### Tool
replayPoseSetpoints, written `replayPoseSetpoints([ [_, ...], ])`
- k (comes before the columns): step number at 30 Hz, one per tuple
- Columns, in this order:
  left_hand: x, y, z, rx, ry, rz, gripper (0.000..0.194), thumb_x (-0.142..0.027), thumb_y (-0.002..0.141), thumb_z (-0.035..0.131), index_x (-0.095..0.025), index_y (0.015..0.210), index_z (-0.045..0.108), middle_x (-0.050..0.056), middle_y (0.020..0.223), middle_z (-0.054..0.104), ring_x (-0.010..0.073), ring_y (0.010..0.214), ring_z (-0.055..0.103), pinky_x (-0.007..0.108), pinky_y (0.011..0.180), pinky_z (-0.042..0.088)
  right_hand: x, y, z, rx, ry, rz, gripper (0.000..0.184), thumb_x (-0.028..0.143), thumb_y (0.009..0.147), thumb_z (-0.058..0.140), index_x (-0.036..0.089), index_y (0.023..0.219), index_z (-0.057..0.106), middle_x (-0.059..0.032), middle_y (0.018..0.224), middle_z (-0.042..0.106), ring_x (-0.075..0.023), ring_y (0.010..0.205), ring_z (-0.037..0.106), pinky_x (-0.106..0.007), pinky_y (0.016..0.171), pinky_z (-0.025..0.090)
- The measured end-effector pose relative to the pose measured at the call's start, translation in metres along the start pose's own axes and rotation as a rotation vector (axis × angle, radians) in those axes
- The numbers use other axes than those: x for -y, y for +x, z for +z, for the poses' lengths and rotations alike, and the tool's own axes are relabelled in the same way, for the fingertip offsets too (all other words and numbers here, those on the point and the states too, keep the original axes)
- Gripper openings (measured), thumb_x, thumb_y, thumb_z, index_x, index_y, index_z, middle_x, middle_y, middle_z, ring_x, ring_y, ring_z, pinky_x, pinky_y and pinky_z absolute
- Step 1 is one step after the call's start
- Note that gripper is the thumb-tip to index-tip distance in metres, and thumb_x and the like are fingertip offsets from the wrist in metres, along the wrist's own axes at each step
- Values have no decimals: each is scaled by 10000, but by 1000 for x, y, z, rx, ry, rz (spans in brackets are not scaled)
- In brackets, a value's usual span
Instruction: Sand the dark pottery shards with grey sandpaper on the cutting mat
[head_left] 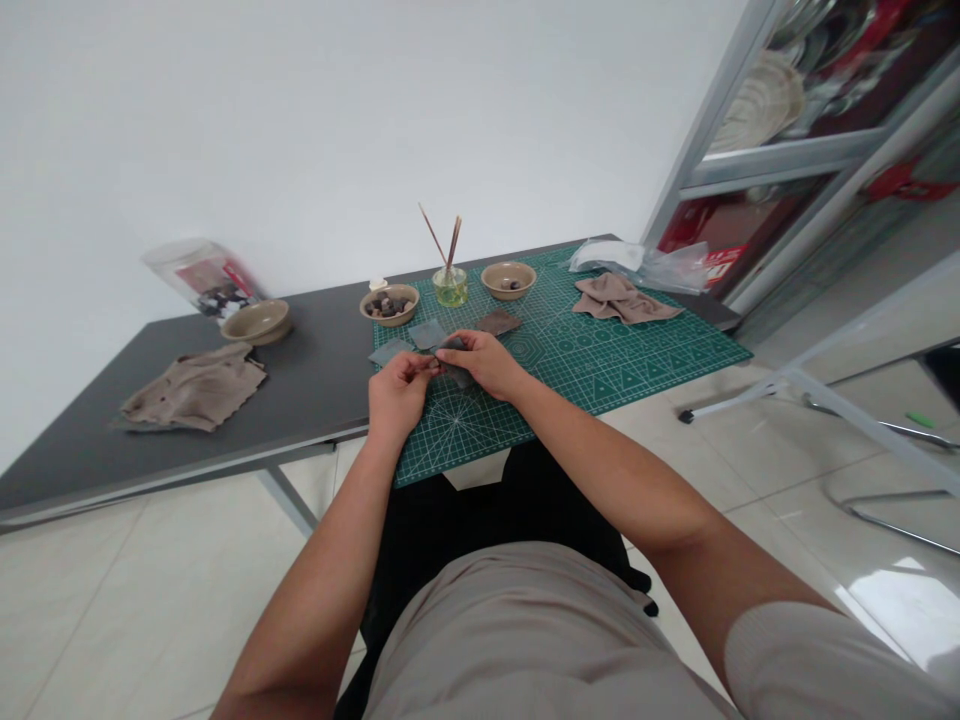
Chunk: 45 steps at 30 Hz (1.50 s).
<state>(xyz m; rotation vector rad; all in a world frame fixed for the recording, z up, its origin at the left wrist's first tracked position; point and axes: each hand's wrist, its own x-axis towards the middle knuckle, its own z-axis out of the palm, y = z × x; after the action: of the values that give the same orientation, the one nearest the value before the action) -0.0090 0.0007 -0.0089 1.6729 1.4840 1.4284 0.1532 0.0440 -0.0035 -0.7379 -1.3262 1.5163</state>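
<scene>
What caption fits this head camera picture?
Left hand and right hand pinch a dark piece over a green mat.

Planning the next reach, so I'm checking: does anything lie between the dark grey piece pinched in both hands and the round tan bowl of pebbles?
Only something flat: a square grey sheet lies on the green cutting mat, between the dark grey piece and the round tan bowl. Nothing upright stands in the way.

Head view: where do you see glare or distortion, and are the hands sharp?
Head view: the bare left hand and right hand look fairly sharp; glare lies on the glossy beige floor tiles, lower right; wide-angle distortion tilts and stretches the dark grey table.
</scene>
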Motion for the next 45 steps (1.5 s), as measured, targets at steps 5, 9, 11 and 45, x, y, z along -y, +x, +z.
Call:
replayPoseSetpoints([
  [5,-1,0,1,-35,3,-27,77,-193,749,691,-224,819,691,-17,793,773,180,762,724,312,772,551,-4,1,-2,41,-71,-6,257,374,723,801,173,792,656,21,683,656,-101,599,565,-219,561,437],
  [9,0,1,3,-41,-78,-75,96,-187,735,689,-217,825,678,-18,778,764,175,736,727,308,756,568,-5,3,-3,76,-32,28,262,362,710,803,167,794,650,16,693,676,-99,599,581,-221,578,456],
  [11,-1,2,4,-35,-117,-88,97,-182,732,682,-216,822,671,-20,769,758,171,723,725,301,740,576,-5,3,-3,91,-8,44,258,340,698,807,164,802,649,14,703,688,-99,605,592,-220,588,462],
  [45,-2,-1,2,-32,-4,-33,114,-228,769,687,-221,882,688,-8,819,773,165,761,728,279,743,557,4,0,2,31,-46,47,200,317,748,754,143,755,656,13,638,668,-74,515,522,-194,485,401],
])
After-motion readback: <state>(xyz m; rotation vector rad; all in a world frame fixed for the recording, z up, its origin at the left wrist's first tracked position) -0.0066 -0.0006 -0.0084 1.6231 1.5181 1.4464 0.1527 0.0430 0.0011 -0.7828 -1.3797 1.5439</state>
